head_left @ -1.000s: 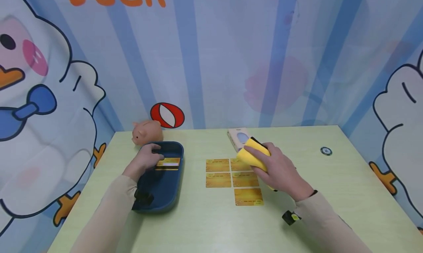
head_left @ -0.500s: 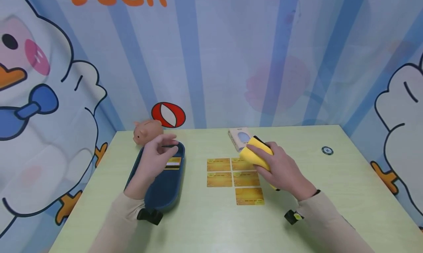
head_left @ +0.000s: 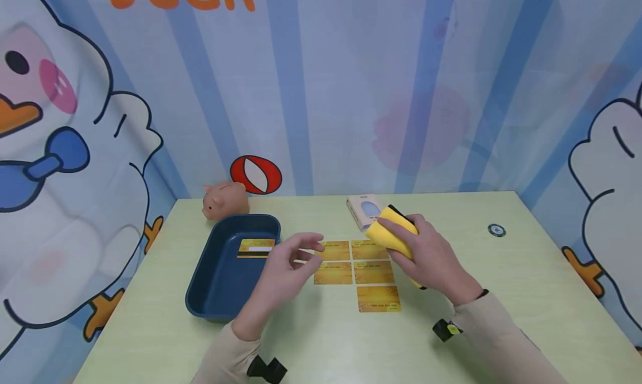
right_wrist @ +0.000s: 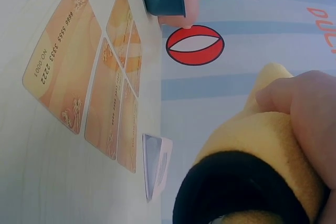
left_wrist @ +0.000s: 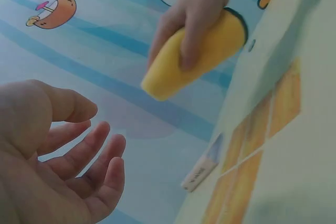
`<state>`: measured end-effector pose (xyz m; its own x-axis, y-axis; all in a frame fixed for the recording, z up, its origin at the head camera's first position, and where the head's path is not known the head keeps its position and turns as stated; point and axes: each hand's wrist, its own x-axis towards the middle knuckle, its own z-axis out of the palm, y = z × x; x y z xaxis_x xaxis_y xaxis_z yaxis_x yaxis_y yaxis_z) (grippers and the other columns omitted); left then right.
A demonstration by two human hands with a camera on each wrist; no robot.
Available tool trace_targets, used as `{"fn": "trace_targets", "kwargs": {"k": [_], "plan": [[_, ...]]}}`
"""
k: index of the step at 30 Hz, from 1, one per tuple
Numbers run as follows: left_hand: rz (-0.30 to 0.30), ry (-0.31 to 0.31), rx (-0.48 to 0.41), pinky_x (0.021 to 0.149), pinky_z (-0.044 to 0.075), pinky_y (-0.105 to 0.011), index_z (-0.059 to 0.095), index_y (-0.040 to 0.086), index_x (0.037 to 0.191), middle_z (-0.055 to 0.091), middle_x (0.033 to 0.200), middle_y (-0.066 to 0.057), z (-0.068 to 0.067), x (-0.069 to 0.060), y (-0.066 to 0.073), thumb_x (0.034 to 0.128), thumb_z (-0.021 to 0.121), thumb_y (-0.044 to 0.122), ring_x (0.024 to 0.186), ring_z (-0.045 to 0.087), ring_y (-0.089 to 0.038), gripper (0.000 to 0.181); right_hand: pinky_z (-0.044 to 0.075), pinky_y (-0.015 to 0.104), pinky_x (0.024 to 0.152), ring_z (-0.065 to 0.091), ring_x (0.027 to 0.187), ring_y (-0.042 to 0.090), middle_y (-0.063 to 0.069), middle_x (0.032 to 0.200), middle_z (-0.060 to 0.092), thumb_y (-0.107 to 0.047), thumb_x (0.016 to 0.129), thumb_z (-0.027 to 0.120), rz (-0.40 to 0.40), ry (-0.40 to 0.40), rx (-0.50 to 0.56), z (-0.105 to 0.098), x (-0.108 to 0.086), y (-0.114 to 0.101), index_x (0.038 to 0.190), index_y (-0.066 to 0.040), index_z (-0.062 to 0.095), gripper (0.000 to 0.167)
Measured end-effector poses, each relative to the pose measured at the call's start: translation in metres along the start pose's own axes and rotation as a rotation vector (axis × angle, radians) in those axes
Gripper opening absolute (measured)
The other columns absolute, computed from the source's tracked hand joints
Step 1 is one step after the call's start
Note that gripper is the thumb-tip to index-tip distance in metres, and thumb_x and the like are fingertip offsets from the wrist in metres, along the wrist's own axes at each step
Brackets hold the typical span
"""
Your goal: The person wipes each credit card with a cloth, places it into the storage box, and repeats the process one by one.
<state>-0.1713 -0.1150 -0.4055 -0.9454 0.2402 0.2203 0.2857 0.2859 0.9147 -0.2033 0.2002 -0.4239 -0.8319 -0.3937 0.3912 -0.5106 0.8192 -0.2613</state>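
Note:
My right hand (head_left: 433,258) grips a soft yellow pouch (head_left: 392,234) with a black-rimmed opening, held above the right side of the gold cards. In the right wrist view, the dark opening of the pouch (right_wrist: 273,135) faces the camera; its contents are too dark to tell. My left hand (head_left: 288,270) hovers between the tray and the cards, fingers loosely bent, holding nothing. Several gold bank cards (head_left: 378,299) lie face up in rows on the table. One more card (head_left: 256,244), black stripe showing, lies in the blue tray (head_left: 200,311) at its far end.
Behind the tray stands a pink piggy bank (head_left: 225,201). A small white box (head_left: 363,210) lies beyond the cards, and a round chip (head_left: 496,230) is at the far right. A printed cloth (head_left: 341,94) hangs behind the table (head_left: 341,350).
My left hand has lifted out of the tray and moved right toward the cards, leaving the striped card in the tray. The right hand and yellow pouch have barely moved.

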Motion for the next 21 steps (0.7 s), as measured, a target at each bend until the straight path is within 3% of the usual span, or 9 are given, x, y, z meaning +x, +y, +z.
{"fn": "trace_targets", "kwargs": {"k": [8, 16, 21], "plan": [[-0.062, -0.018, -0.032, 0.085, 0.058, -0.030, 0.070, 0.006, 0.129, 0.074, 0.116, -0.016, 0.025, -0.001, -0.033, 0.0984, 0.069, 0.004, 0.100, 0.070, -0.027, 0.030, 0.050, 0.035, 0.063, 0.054, 0.094, 0.028, 0.023, 0.131, 0.050, -0.025, 0.097, 0.075, 0.029, -0.028, 0.044, 0.001, -0.002, 0.001, 0.157, -0.032, 0.050, 0.065], [-0.154, 0.002, -0.014, 0.086, 0.060, -0.039, 0.068, 0.000, 0.129, 0.072, 0.119, -0.021, 0.032, 0.008, -0.060, 0.0969, 0.072, 0.003, 0.101, 0.070, -0.030, 0.033, 0.050, 0.036, 0.062, 0.055, 0.093, 0.028, 0.023, 0.131, 0.051, -0.026, 0.096, 0.076, 0.007, -0.009, 0.024, 0.003, -0.002, 0.002, 0.157, -0.032, 0.050, 0.066], [-0.186, 0.013, 0.027, 0.088, 0.059, -0.042, 0.068, -0.004, 0.127, 0.074, 0.118, -0.021, 0.036, 0.013, -0.072, 0.0904, 0.076, -0.002, 0.100, 0.070, -0.034, 0.037, 0.049, 0.035, 0.062, 0.054, 0.091, 0.027, 0.023, 0.130, 0.052, -0.028, 0.096, 0.076, -0.006, -0.004, 0.013, 0.005, -0.001, 0.001, 0.155, -0.031, 0.053, 0.063]]}}
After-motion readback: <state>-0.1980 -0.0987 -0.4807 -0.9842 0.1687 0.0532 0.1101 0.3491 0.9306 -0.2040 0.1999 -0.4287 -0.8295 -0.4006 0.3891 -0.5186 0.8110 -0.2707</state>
